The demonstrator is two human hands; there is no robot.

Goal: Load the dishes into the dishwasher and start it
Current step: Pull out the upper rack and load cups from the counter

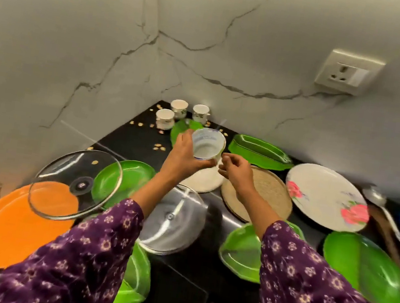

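1. White ceramic cup with blue banding (206, 147), tilted and lifted clear of the black counter (138, 139), grasped round its wall by the left hand (188, 154).
2. Right hand (236, 169), just beside the cup: fingers loosely curled, grasping nothing.
3. Step, as judged: collecting dishes. Next, carry the cup to the dishwasher, unseen here.
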